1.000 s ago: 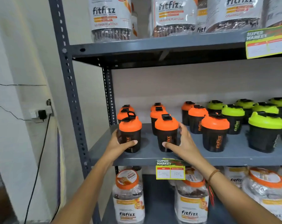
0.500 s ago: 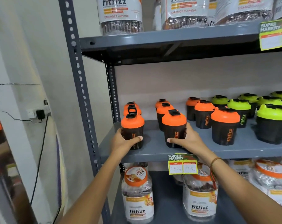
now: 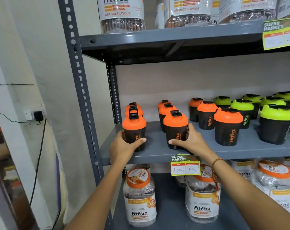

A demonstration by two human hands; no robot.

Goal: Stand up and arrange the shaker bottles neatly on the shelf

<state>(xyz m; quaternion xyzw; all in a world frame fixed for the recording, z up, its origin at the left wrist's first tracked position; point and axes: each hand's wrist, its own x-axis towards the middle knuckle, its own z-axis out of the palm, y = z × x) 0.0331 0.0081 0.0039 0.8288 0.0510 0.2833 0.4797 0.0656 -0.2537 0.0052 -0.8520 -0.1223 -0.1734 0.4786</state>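
Gripping one shaker each, both hands rest on the grey middle shelf (image 3: 157,153) near its front edge. The left hand (image 3: 122,146) wraps around the dark body of the left front shaker (image 3: 134,131), thumb across the front and fingers behind, while the right hand (image 3: 189,140) clasps the middle front shaker (image 3: 175,129) the same way from its right side. Both bottles stand upright with orange lids and black flip caps, set apart from each other.

Taking the price tag (image 3: 185,164) clipped to the shelf's front lip as landmark: the middle front shaker stands just above it, the left front shaker up and to its left. Behind each held bottle, further orange-lidded shakers (image 3: 167,108) line up toward the back wall. Up and to the right of the tag stands another orange-lidded shaker (image 3: 228,127) with two more behind it, and further right sit the green-lidded shakers (image 3: 276,125) in rows, all upright. Below the tag, large Fitfizz jars (image 3: 140,196) sit on the lower shelf. High above it, more jars (image 3: 122,14) stand on the top shelf. A thread bracelet (image 3: 215,165) circles the right wrist, just right of the tag.
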